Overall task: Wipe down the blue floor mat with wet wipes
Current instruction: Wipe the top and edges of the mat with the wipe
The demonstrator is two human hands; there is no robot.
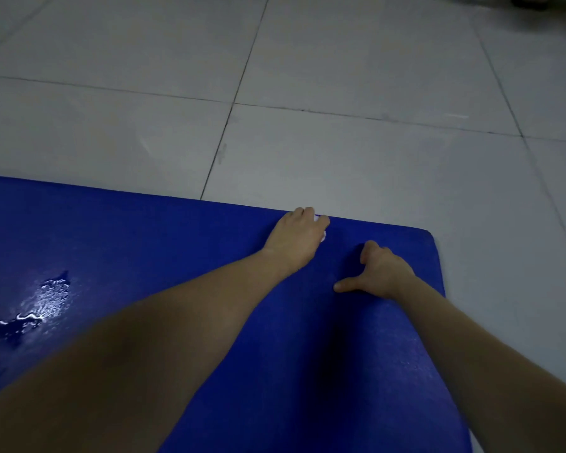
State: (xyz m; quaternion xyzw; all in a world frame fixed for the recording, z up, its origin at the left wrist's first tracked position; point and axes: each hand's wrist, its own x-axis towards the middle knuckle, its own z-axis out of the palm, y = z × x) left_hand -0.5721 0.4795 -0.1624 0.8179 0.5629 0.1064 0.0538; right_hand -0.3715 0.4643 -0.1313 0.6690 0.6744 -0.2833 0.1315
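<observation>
I see the left hand (299, 237) reaching the far edge of the mat (144, 240), clutching a wipe (323, 236); the right hand (381, 273) rests nearby, fingers curled, thumb out.

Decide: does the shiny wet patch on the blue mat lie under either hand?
No: the wet patch lies left on the blue mat, while the left hand and right hand rest near its far right corner.
</observation>
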